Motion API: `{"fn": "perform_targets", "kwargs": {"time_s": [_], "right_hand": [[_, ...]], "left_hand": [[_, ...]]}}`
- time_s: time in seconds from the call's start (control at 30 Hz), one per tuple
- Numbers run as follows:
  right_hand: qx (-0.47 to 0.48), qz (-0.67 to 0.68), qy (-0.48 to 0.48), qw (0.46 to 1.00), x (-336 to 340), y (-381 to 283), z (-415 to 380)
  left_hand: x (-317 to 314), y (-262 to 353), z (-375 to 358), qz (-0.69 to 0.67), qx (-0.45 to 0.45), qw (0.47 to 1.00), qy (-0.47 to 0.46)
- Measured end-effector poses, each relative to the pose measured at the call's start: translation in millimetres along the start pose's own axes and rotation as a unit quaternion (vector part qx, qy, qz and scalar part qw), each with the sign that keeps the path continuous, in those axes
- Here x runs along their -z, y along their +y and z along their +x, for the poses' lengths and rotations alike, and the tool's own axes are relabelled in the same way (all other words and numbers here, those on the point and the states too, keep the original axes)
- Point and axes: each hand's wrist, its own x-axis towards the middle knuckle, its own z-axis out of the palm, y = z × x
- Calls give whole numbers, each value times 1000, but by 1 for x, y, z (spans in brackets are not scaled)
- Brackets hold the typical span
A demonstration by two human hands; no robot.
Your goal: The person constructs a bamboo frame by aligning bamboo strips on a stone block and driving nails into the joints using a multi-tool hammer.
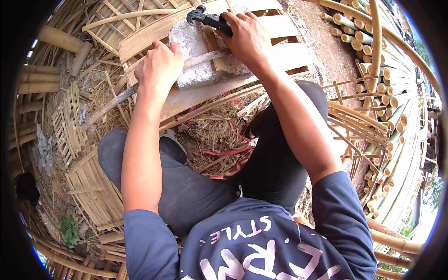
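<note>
My left hand (161,67) is closed around a long bamboo strip (109,108), pressing it down across a rough grey concrete block (186,39). The strip slants from the lower left, under my hand, to just below my right wrist. In my right hand (247,39) is a black hammer (215,22), gripped by its handle, its head pointing left above the block's far edge. A short bamboo piece (212,44) lies on the block, crossing the strip. My fingers partly hide the hammer's handle.
Flat bamboo boards (196,100) lie under the block. Stacked bamboo poles (392,100) fill the right side, with thin strips (359,119) jutting out in front. Woven bamboo panels (88,191) lie at left. Straw, shavings and red ribbon (228,153) are scattered between my legs.
</note>
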Motion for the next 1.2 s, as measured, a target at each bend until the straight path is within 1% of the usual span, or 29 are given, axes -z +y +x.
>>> {"fn": "perform_targets", "kwargs": {"time_s": [0.17,0.27,0.37,0.47,0.57,0.67,0.7,0.77,0.8,0.9,0.93,0.97,1.0,1.03,1.07,1.1,1.17,1.2], "right_hand": [[-5,3,-4,1000,-1,-1,0],[-12,2,-7,1000,0,-2,1],[-12,2,-5,1000,-3,1,1],[-3,1,2,1000,-2,2,1],[-9,-1,25,1000,5,-2,-1],[7,43,136,990,22,-1,4],[45,43,198,978,36,0,9],[67,78,270,957,64,2,17],[55,93,292,950,66,13,14],[-13,101,347,932,79,34,12],[-27,116,369,922,83,36,12],[-40,133,390,910,86,37,13],[-88,130,353,922,95,33,6],[-126,139,338,922,100,33,4],[-139,158,345,915,102,32,3],[-153,176,351,907,104,31,2],[-165,179,353,904,103,37,1],[-172,180,353,902,104,37,0]], "left_hand": [[10,-14,-5,-25,-30,999,-33],[11,-27,-15,-31,-102,994,-30],[24,-24,-32,-41,-131,987,-81],[19,-31,-40,-30,-175,983,-50],[15,-32,-43,-18,-191,981,-34],[-7,-45,-43,-46,-250,966,51],[-6,-45,-43,-54,-245,966,54],[-3,-45,-47,-73,-230,969,58],[-4,-47,-46,-81,-251,960,93],[-3,-53,-42,-118,-210,963,120],[-5,-56,-39,-133,-245,941,190],[-4,-57,-38,-125,-242,944,186],[-2,-59,-37,-116,-238,947,184],[0,-61,-36,-107,-233,949,182],[-2,-61,-36,-96,-241,945,200],[0,-60,-36,-95,-238,946,198],[2,-59,-34,-94,-232,949,194],[2,-58,-32,-106,-236,944,206]]}}
